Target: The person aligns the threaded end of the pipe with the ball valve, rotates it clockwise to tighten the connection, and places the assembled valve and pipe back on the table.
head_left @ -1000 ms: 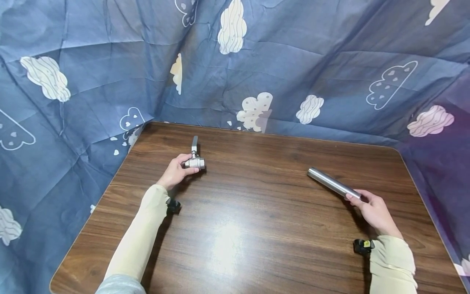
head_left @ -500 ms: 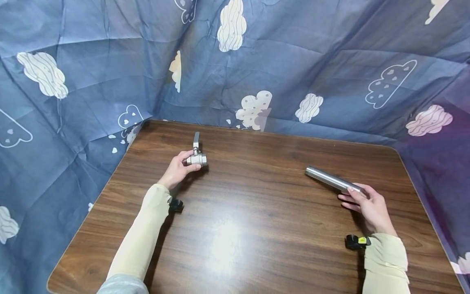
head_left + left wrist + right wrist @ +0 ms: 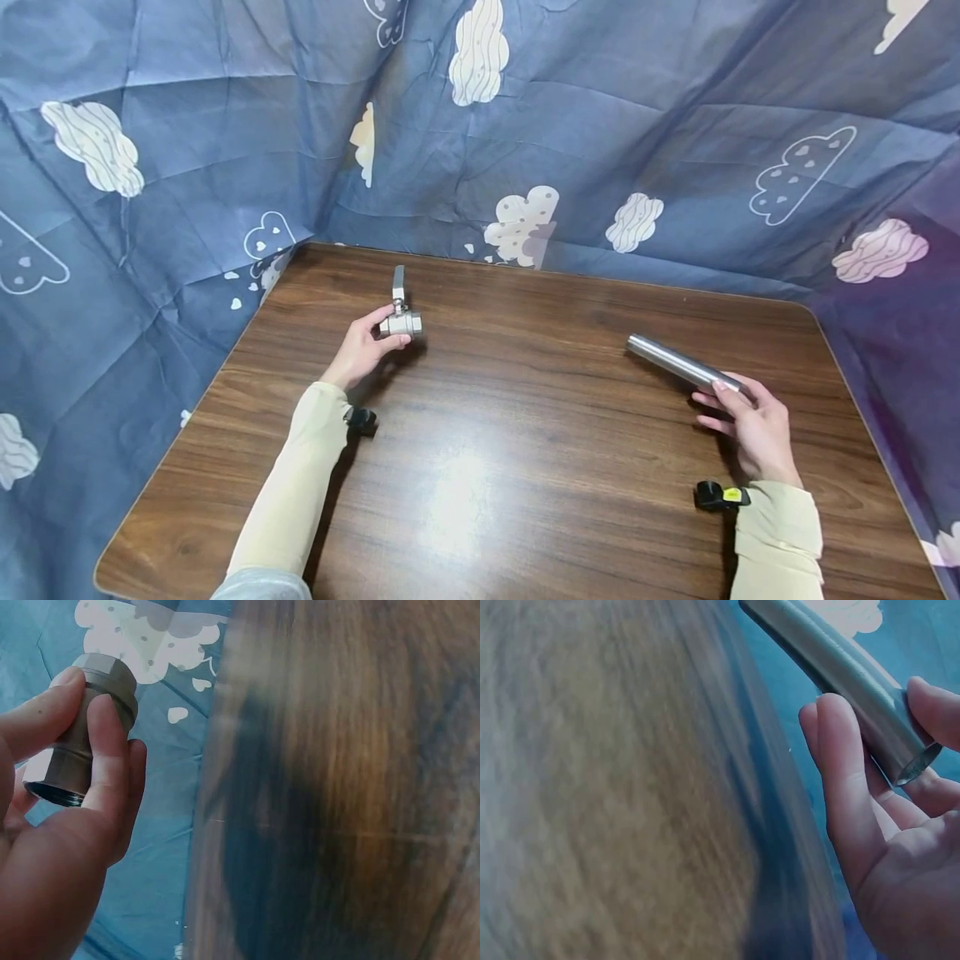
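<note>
At the table's left, my left hand (image 3: 358, 350) grips a silver ball valve (image 3: 406, 324) between thumb and fingers, its lever handle (image 3: 399, 283) pointing away toward the back. In the left wrist view the valve body (image 3: 69, 761) shows an open threaded end, and the lever is out of sight. On the right, my right hand (image 3: 763, 429) holds the near end of a straight metal pipe (image 3: 678, 360), which points toward the back left. The right wrist view shows the hollow end of the pipe (image 3: 881, 724) between the thumb and fingers.
A brown wood-grain table (image 3: 525, 400) with rounded corners lies under both hands. Blue cloth (image 3: 585, 150) with cloud prints hangs behind and at both sides. Each wrist carries a small black camera, such as the right wrist's black camera (image 3: 712, 496).
My right hand has shifted slightly left, and its fingers have spread under the pipe with the thumb on top. The left hand and the valve have risen slightly in the head view.
</note>
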{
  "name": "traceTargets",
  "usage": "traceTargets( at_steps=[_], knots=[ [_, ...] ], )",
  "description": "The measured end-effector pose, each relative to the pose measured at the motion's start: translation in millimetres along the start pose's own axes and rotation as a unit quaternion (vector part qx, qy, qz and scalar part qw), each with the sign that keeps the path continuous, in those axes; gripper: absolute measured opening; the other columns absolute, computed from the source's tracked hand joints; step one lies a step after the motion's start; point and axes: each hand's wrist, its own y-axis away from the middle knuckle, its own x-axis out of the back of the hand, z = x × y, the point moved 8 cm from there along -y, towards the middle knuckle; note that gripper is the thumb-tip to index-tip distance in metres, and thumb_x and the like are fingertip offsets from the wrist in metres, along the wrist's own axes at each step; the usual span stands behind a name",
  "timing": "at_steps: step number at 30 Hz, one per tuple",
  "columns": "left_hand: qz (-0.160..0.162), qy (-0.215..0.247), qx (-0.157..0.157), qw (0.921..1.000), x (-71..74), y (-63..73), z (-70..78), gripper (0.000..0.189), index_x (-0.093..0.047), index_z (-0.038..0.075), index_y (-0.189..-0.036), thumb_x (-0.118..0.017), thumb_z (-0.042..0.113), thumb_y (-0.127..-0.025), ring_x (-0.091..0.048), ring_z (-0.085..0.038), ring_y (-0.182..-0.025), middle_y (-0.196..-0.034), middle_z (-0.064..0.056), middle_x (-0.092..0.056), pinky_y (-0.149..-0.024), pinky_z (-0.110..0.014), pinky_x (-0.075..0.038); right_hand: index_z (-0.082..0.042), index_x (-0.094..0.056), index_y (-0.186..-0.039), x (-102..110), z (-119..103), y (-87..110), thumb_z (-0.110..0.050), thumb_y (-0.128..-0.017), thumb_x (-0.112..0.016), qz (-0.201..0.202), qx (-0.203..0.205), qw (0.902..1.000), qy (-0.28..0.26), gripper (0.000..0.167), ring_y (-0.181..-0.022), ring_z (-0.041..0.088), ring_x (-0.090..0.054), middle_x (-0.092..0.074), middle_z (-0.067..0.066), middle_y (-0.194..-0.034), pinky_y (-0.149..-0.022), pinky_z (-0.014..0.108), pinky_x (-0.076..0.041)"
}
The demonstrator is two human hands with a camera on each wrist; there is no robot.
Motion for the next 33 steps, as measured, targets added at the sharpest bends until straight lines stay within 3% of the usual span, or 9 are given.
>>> traceTargets(
  at_steps=[6,10,27,33],
  knots=[
    [-0.001,-0.031,-0.01,0.9995,-0.8,1.8,8.4,0.063,-0.047,0.003,-0.141,-0.074,0.008,-0.084,-0.062,-0.008,-0.09,-0.119,-0.024,-0.063,-0.078,-0.013,-0.051,0.0,-0.055,-0.118,-6.0,-4.7,-1.4,-0.001,-0.094,-0.058,0.003,0.022,0.999,-0.039,0.024,-0.086,0.023,-0.074,-0.074,0.006,-0.1,-0.062,0.036,-0.06],
    [0.001,-0.025,-0.018,0.9995,-3.3,2.7,18.1,0.062,-0.047,0.001,-0.14,-0.073,0.006,-0.084,-0.059,-0.013,-0.097,-0.127,-0.023,-0.059,-0.079,-0.012,-0.05,0.001,-0.055,-0.119,-11.4,-6.6,-2.5,0.0,-0.094,-0.057,0.003,0.031,0.9981,-0.052,0.025,-0.088,0.024,-0.073,-0.072,0.007,-0.103,-0.064,0.036,-0.06],
    [0.003,0.029,-0.052,0.9982,-21.0,7.5,54.9,0.054,-0.052,-0.002,-0.132,-0.072,-0.003,-0.081,-0.06,-0.006,-0.086,-0.113,-0.024,-0.061,-0.076,-0.015,-0.052,0.01,-0.053,-0.122,-53.0,-37.8,-11.2,0.009,-0.093,-0.051,-0.039,0.095,0.9879,-0.116,0.029,-0.09,0.029,-0.073,-0.073,0.016,-0.103,-0.075,0.037,-0.059],
    [-0.004,0.061,-0.068,0.9958,-27.2,8.4,69.2,0.058,-0.049,-0.002,-0.133,-0.071,-0.007,-0.08,-0.06,-0.005,-0.088,-0.115,-0.023,-0.059,-0.076,-0.017,-0.053,0.015,-0.052,-0.122,-66.2,-48.4,-11.1,0.016,-0.092,-0.048,-0.052,0.122,0.9772,-0.165,0.031,-0.09,0.033,-0.072,-0.072,0.02,-0.102,-0.082,0.038,-0.056]
  ],
)
